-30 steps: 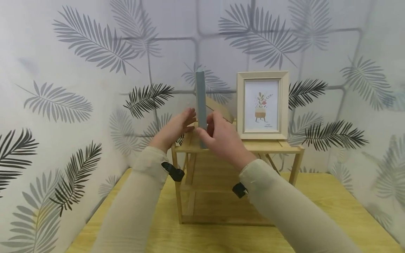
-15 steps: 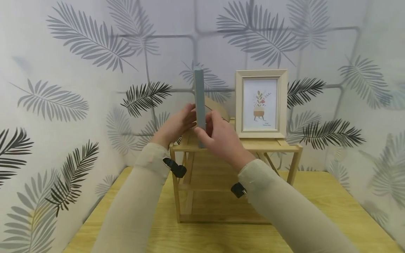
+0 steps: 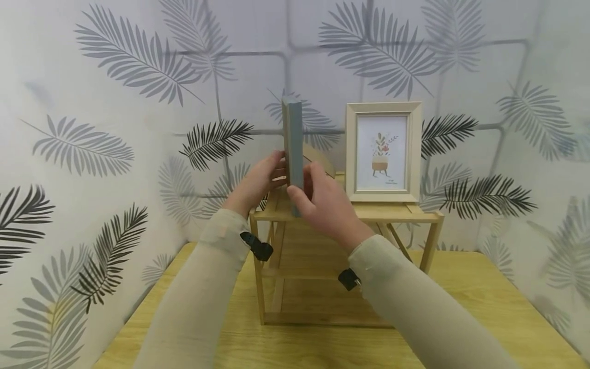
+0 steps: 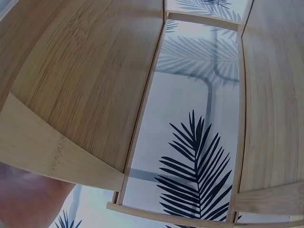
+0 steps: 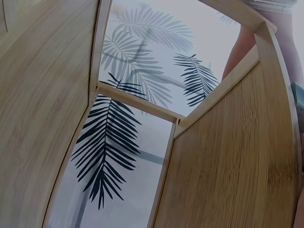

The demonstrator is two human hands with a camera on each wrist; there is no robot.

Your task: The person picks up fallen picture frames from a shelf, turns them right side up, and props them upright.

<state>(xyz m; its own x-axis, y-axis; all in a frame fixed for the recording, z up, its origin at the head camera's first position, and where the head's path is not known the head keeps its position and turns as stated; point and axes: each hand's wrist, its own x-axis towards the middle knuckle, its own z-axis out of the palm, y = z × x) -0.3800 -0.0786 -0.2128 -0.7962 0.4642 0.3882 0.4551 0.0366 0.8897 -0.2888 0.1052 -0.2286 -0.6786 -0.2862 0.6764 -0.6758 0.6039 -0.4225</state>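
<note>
A flat blue-grey slab, seen nearly edge-on, stands upright on the left part of the wooden rack's top; whether it is a book or a frame I cannot tell. My right hand pinches its lower part, thumb at the near edge and fingers on the right side. With fingers extended, my left hand is at the slab's left side; contact is unclear. Only part of the left hand appears below a board in the left wrist view. A sliver of slab shows at the right wrist view's edge.
A cream picture frame with a plant print stands on the rack's right side. Behind the slab is a rounded tan board, partly hidden. Lower shelves lie beneath, on a yellow wood-grain table. Leaf-patterned wall covering rises behind.
The slab has turned slightly, so more of its left face shows. My left hand has moved a little right, closer to it. The right hand keeps its hold.
</note>
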